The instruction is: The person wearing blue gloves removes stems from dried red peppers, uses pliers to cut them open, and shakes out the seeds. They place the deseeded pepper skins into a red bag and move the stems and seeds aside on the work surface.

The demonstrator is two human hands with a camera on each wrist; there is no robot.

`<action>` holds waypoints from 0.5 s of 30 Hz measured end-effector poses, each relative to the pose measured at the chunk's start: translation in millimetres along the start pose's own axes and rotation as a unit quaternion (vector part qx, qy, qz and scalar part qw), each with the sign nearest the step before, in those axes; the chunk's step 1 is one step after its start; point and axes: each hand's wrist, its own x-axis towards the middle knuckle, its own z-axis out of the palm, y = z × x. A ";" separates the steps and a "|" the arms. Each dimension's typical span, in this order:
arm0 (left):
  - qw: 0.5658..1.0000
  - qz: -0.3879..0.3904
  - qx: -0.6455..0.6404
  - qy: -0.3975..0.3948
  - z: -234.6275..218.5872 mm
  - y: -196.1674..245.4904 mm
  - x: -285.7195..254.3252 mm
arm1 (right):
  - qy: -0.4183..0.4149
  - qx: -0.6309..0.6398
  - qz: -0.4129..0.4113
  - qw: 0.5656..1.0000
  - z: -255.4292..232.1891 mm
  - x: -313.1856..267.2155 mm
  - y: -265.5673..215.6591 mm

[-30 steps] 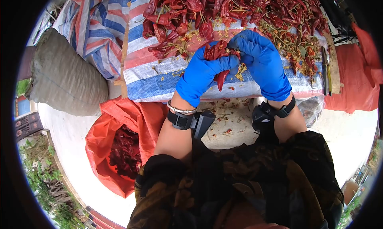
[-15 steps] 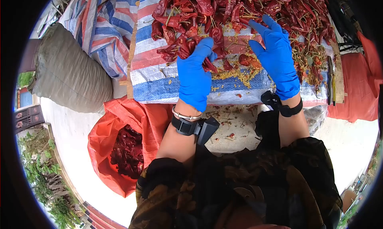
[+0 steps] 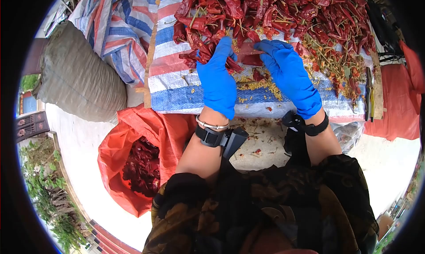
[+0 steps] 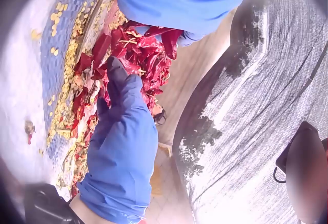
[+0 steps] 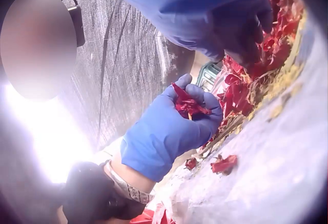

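Curled around a few dried red chili peppers point(image 5: 188, 105), my blue-gloved left hand point(image 3: 218, 83) is over the near left edge of the pile. The right hand point(image 3: 287, 74), gloved the same, reaches in from the right with its fingers pointing left. Its fingertips are right at a dried chili point(image 3: 252, 60) lying between the hands, and I cannot tell whether they pinch it. In the left wrist view, the right hand point(image 4: 120, 121) has its fingertips in among the chilies. Yellow seeds point(image 3: 265, 88) are scattered on the striped sheet point(image 3: 172, 101) below both hands.
A large heap of dried chilies point(image 3: 305, 10) covers the far side, with loose stems point(image 3: 338, 72) at its right. On the ground at left stand an opened red sack point(image 3: 110, 152) holding chilies and a full grey sack point(image 3: 79, 77). Slim tools point(image 3: 369, 94) lie by the right edge.
Both hands worked together on chilies a second ago, then parted. The left moved back to the pile's left with chilies; the spread right hand has since come down leftward to a chili.
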 end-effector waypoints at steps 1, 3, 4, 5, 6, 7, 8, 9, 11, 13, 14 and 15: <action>0.999 0.020 0.036 -0.008 -0.2 -0.4 -0.8 | 0.012 -0.021 -0.023 0.999 -2.7 1.4 -4.3; 0.996 0.040 0.072 -0.014 -0.6 -1.6 -2.0 | 0.023 -0.040 -0.048 0.998 -0.4 2.5 -9.7; 0.996 0.041 0.079 -0.008 -0.7 -2.9 -1.9 | 0.016 -0.106 -0.067 0.992 4.2 2.2 -11.6; 0.995 0.041 0.087 -0.002 -1.0 -4.2 -1.8 | 0.010 -0.170 -0.086 0.982 7.9 0.5 -11.4; 0.995 0.041 0.090 -0.005 -3.3 -6.4 -2.3 | 0.013 -0.170 -0.084 0.982 12.1 -2.8 -7.4; 0.994 0.041 0.099 -0.023 -6.7 -8.3 -2.4 | 0.021 -0.184 -0.066 0.980 17.5 -5.9 -1.2; 0.993 0.041 0.108 -0.040 -8.7 -9.2 -1.9 | 0.030 -0.199 -0.049 0.978 19.6 -6.5 3.6; 0.992 0.041 0.109 -0.044 -6.9 -6.5 -1.6 | 0.033 -0.200 -0.046 0.978 17.1 -5.6 7.4; 0.999 -0.016 0.049 -0.015 -2.2 -0.7 -1.5 | 0.054 -0.100 -0.008 0.993 9.4 -4.1 13.1; 0.999 -0.023 0.020 -0.028 -0.2 -3.6 0.3 | 0.052 0.083 0.037 0.995 -5.4 -4.3 2.3; 0.999 -0.028 -0.010 -0.040 0.7 -4.8 0.9 | 0.047 0.263 0.079 0.960 -14.0 -3.5 -5.6; 0.999 -0.027 -0.012 -0.037 2.6 -4.0 -0.1 | 0.043 0.263 0.077 0.961 -22.2 -2.3 -14.7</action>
